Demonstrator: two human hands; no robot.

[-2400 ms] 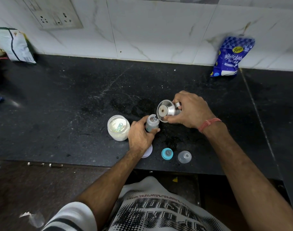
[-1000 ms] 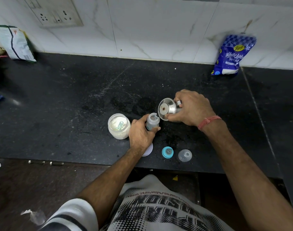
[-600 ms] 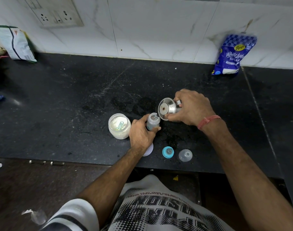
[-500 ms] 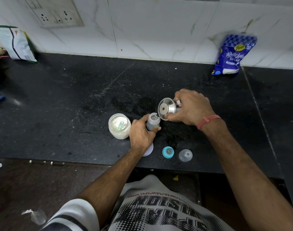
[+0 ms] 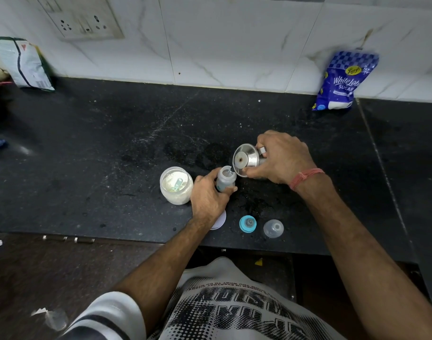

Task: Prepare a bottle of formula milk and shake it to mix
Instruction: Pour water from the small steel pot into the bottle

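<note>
The right hand [image 5: 281,158] is curled round a steel cup [image 5: 246,160], tipping it on its side so that its rim hangs over the mouth of the bottle [image 5: 226,179]; a thin stream of clear liquid shows at the bottle's mouth. The left hand [image 5: 207,197] grips the bottle, thumb on one side and fingers on the other, keeping it upright on the dark counter [image 5: 111,153]. A red thread [image 5: 305,176] circles the right wrist. Just left of the left hand stands an open jar [image 5: 176,185] of white powder with a pale green scoop [image 5: 177,184] lying in it. Under the left wrist, partly hidden, lies a white lid [image 5: 219,220]. To its right, near the counter's front edge, sit a blue teat ring [image 5: 247,224] and, just beside that, a clear cap [image 5: 273,228]. Farther out, a blue sugar bag [image 5: 342,82] leans against the tiled wall [image 5: 234,40] at the back right, and a white packet [image 5: 23,63] leans against it at the back left, below a socket plate [image 5: 84,20]. The person's printed white shirt [image 5: 234,305] fills the bottom of the view.
</note>
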